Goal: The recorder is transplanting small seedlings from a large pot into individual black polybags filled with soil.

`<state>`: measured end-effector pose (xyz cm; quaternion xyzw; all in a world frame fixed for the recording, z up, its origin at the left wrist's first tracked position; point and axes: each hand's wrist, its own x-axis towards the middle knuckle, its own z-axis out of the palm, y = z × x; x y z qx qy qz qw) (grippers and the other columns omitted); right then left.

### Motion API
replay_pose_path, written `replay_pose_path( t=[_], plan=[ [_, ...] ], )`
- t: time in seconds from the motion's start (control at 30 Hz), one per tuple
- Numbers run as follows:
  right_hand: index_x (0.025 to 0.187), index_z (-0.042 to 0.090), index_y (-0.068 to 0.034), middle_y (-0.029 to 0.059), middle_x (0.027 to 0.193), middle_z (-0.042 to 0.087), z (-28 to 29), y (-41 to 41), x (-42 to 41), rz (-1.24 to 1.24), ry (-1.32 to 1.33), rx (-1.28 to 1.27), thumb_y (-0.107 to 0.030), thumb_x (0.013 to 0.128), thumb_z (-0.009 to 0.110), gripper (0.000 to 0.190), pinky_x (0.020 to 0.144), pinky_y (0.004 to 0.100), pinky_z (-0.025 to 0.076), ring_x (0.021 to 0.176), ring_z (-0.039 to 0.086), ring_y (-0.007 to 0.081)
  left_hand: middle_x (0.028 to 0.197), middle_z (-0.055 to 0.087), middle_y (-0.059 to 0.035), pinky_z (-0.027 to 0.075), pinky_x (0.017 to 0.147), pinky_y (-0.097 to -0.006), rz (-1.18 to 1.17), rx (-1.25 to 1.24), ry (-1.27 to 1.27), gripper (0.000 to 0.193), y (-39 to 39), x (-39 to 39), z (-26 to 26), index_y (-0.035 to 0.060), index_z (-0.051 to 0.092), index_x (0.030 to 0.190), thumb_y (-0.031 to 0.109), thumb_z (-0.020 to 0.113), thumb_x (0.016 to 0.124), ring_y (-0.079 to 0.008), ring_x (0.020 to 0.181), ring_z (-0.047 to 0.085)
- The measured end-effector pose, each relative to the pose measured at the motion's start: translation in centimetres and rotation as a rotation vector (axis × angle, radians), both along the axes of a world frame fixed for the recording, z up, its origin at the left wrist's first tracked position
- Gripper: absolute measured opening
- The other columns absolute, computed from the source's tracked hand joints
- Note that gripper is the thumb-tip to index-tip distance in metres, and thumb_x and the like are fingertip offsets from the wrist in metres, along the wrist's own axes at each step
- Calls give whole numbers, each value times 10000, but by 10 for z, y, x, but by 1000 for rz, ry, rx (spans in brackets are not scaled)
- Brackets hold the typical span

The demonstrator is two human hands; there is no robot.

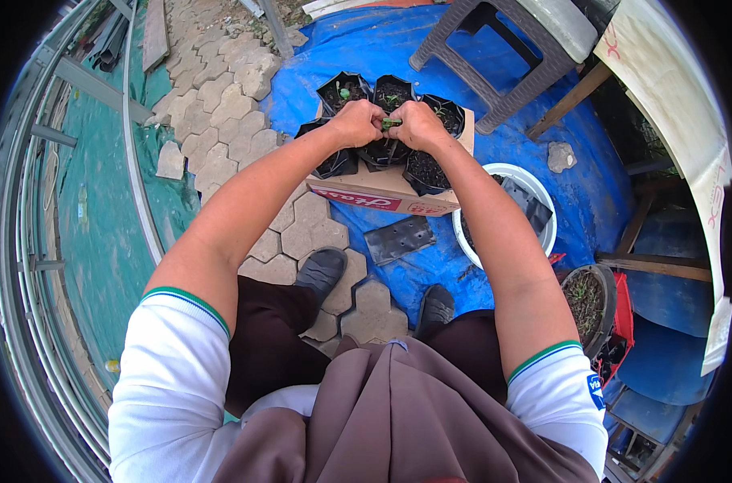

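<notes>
My left hand (360, 122) and my right hand (419, 125) meet above the front middle black polybag (381, 158). Their fingertips pinch a small green seedling (391, 123) from both sides; its lower end is hard to see. Several soil-filled polybags stand together on a cardboard box (390, 181). Behind my hands, a back left polybag (343, 90) and a back middle polybag (394, 92) hold small green plants. Dark soil fills the front right polybag (427, 169), beside my right forearm. My left wrist partly covers the left polybag (336, 164).
A flat black polybag (400, 239) lies on the blue tarp (357, 48). To the right stands a white bucket (550, 181) holding soil and black plastic. A grey plastic stool (505, 66) stands behind, near a stone (561, 157). Hexagonal pavers (230, 99) extend leftward; a potted plant (585, 302) sits right.
</notes>
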<state>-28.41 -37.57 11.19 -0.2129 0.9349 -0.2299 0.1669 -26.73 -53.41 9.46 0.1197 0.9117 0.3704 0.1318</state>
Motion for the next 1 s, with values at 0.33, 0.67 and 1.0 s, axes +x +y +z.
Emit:
replay_pose_path(
  t=[0.33,0.67,1.0],
  plan=[
    [872,656,-35,237,749,592,-12,1,-2,25,123,-111,-204,638,708,293,666,376,458,748,592,353,686,630,-132,469,637,-318,7,-99,18,174,0,4,-8,19,659,782,111,683,637,-220,647,615],
    [947,652,-100,153,944,620,-15,3,-9,-47,2,3,-236,655,707,327,790,365,457,929,576,295,696,623,-159,477,625,-361,165,-193,147,232,13,17,-11,52,673,750,243,726,631,-292,670,616],
    [834,683,-65,129,725,638,-28,5,-17,-176,-268,-136,-220,633,717,256,700,330,468,738,617,244,715,618,-175,486,659,-402,417,-237,217,176,37,30,-28,89,684,745,242,679,657,-328,697,608]
  ],
)
